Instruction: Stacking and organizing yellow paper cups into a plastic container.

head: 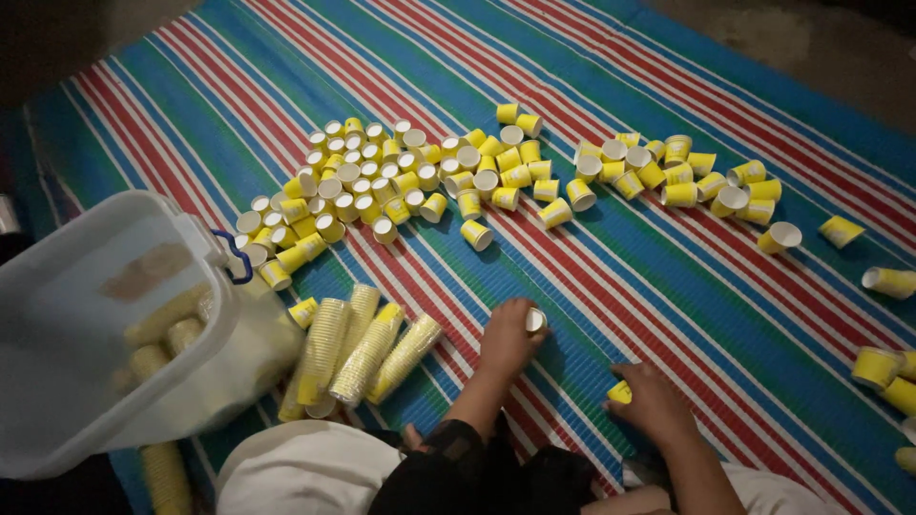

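Observation:
My left hand [509,336] rests on the striped mat [592,277] and is closed around a small yellow paper cup [535,319], whose white inside shows at my fingertips. My right hand [652,401] lies lower right on the mat, fingers curled over another yellow cup [619,392]. A wide scatter of several loose yellow cups [496,176] lies across the mat beyond both hands. Stacks of nested cups [367,351] lie on their sides to the left of my left hand.
A translucent white plastic tub [57,315] with a blue handle stands at the left, holding more cup stacks. More loose cups [887,367] sit at the right edge. My knees in white cloth [305,467] fill the bottom. Bare floor borders the mat at top.

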